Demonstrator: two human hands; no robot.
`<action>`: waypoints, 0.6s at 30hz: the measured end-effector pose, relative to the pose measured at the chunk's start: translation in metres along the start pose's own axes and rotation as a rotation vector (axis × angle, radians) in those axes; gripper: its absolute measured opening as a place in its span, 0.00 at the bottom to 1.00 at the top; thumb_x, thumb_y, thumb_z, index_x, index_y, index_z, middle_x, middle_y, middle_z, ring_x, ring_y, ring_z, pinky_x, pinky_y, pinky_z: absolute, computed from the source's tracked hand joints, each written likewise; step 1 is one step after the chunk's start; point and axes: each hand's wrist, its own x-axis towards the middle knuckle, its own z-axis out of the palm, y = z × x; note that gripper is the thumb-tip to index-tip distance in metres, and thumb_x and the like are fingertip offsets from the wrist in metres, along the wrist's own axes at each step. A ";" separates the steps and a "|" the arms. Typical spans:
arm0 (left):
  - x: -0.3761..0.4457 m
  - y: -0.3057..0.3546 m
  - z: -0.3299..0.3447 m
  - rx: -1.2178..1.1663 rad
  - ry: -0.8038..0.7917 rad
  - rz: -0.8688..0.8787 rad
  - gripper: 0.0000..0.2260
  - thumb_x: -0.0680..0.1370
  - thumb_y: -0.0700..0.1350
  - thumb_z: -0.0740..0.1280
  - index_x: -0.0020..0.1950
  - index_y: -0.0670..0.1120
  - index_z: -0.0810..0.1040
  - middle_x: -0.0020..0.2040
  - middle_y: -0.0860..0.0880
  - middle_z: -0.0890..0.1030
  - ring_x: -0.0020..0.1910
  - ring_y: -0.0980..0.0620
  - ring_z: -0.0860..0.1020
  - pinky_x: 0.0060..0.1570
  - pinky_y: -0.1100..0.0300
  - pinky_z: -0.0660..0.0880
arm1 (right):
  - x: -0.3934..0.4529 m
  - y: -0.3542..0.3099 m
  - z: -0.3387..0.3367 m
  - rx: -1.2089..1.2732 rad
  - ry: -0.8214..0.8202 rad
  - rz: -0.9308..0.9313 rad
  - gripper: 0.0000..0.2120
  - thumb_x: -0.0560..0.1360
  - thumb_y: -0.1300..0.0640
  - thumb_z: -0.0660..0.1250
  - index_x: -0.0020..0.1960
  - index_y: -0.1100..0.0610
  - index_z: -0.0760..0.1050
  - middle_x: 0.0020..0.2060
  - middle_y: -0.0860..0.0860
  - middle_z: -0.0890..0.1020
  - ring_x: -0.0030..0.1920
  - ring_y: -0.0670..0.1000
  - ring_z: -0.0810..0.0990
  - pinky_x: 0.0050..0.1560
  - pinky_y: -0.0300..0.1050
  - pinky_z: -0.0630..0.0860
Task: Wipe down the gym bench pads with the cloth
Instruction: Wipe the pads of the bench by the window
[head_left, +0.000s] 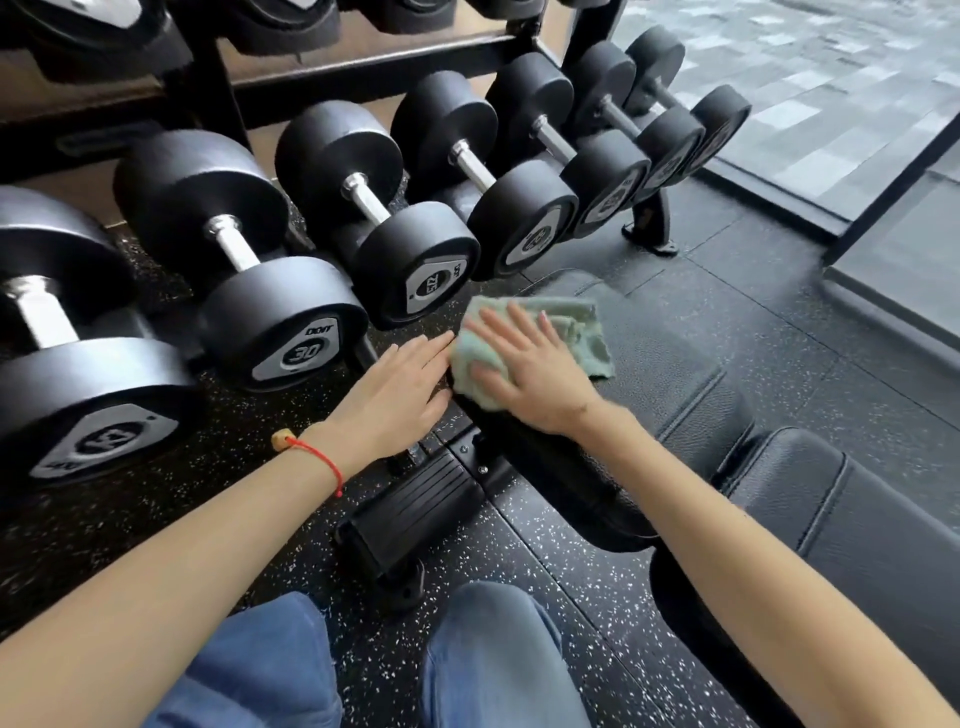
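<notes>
On the bench pad (670, 374), near its dumbbell-rack end, your right hand (524, 369) presses the green cloth (576, 332) with straight, spread fingers. Your left hand (395, 395), fingers extended, rests against the pad's edge.

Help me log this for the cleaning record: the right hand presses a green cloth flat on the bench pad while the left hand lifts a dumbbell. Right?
Not quite. The left hand lifts nothing; the head view shows it resting flat against the bench pad's edge. The right hand does press the green cloth flat.
</notes>
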 end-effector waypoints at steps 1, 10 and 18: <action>0.000 -0.001 -0.001 0.001 0.000 0.005 0.27 0.82 0.50 0.57 0.80 0.46 0.53 0.80 0.50 0.54 0.78 0.48 0.55 0.76 0.51 0.53 | -0.017 0.000 0.001 0.031 -0.002 -0.057 0.28 0.82 0.39 0.49 0.79 0.43 0.49 0.79 0.44 0.50 0.77 0.47 0.40 0.76 0.50 0.34; 0.002 0.001 -0.004 -0.055 -0.034 -0.012 0.26 0.83 0.49 0.54 0.80 0.49 0.50 0.80 0.53 0.53 0.79 0.51 0.53 0.77 0.48 0.52 | 0.033 0.075 -0.017 -0.038 -0.047 0.338 0.30 0.81 0.38 0.48 0.80 0.48 0.47 0.80 0.49 0.47 0.79 0.55 0.42 0.75 0.54 0.34; 0.007 -0.007 -0.003 -0.069 -0.047 0.010 0.25 0.83 0.49 0.54 0.80 0.49 0.53 0.80 0.52 0.56 0.78 0.51 0.55 0.76 0.46 0.55 | -0.109 -0.006 -0.011 -0.093 -0.050 0.094 0.32 0.80 0.34 0.47 0.79 0.41 0.39 0.79 0.44 0.41 0.78 0.51 0.37 0.77 0.53 0.37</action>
